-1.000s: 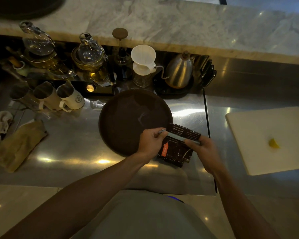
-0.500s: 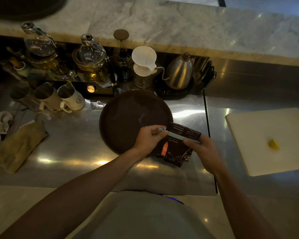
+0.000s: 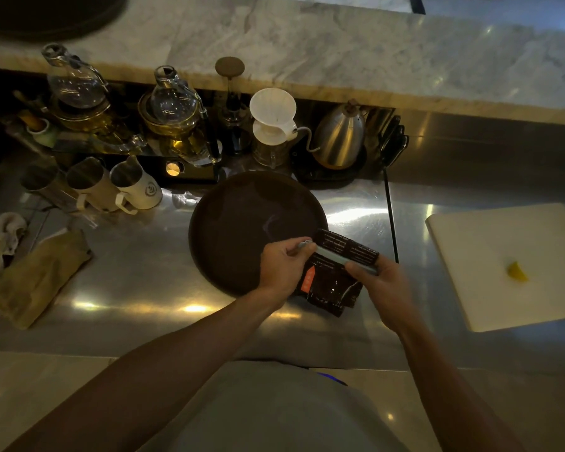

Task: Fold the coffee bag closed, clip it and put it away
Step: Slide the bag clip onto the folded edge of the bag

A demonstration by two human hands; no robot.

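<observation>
two of three steps look nearly done: the coffee bag (image 3: 331,282) has its top folded, and the pale clip (image 3: 336,257) lies across the fold. your left hand (image 3: 282,267) pinches the clip's end at 9 o'clock; your right hand (image 3: 377,278) pinches its 3 o'clock end with the bag. you hold the bag just above the table (image 3: 137,269), over the dark round tray (image 3: 242,230) edge. putting away remains, i judge. a cutting board (image 3: 503,265) lies at 3 o'clock, pitchers (image 3: 111,187) at 10 and a kettle (image 3: 338,138) at 12, none blocking.
</observation>
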